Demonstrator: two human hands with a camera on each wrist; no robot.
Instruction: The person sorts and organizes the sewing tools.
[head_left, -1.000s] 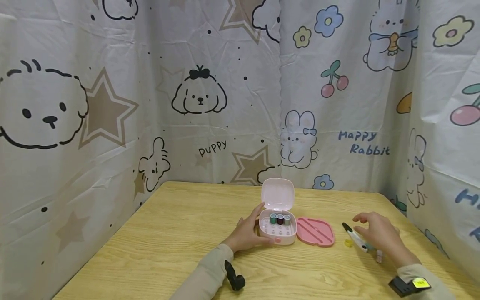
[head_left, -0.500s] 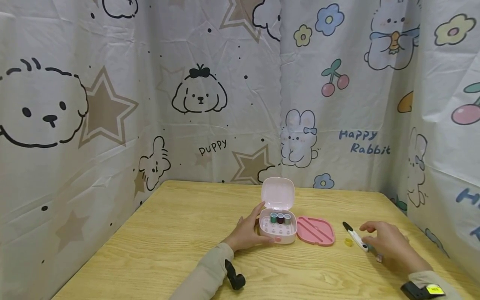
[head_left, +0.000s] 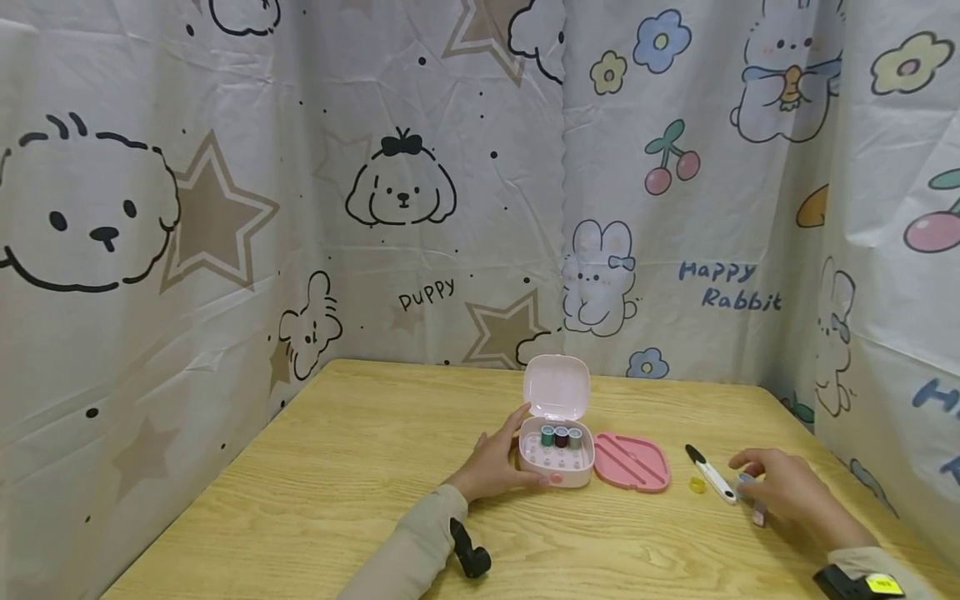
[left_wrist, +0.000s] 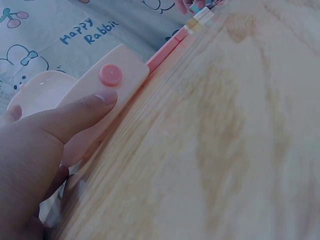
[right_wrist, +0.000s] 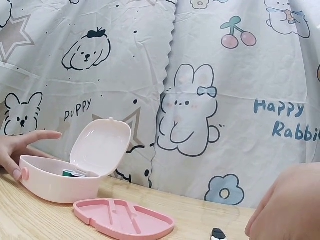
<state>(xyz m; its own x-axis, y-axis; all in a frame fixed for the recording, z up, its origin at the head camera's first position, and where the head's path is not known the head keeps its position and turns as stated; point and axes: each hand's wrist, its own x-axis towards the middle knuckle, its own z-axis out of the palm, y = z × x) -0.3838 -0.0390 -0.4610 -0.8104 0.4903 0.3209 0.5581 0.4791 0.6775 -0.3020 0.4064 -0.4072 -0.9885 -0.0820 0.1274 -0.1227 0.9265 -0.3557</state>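
Observation:
My left hand point(head_left: 491, 467) holds the left side of a small pale pink sewing box point(head_left: 572, 477), its thumb near the round pink button point(left_wrist: 111, 75) at the front. The lid point(head_left: 557, 387) stands up. Inside, a green, a dark and a grey-green thread spool point(head_left: 574, 438) stand in a row at the back, with bare pegs before them. At the right, the fingers of my right hand point(head_left: 795, 492) pinch a light blue spool point(head_left: 745, 480) low over the table. A small pink piece point(head_left: 759, 515) lies beneath that hand, partly covered.
A pink slotted tray point(head_left: 632, 462) lies against the box's right side. Between the tray and my right hand are a slim white tool with a black end point(head_left: 708, 472) and a small yellow ring-like piece point(head_left: 697, 485). Printed curtains point(head_left: 401, 275) hang behind the wooden table point(head_left: 322, 500).
My right hand has moved right and slightly down, past the white tool, and its fingers have closed on the light blue spool. The left hand and the box have stayed put.

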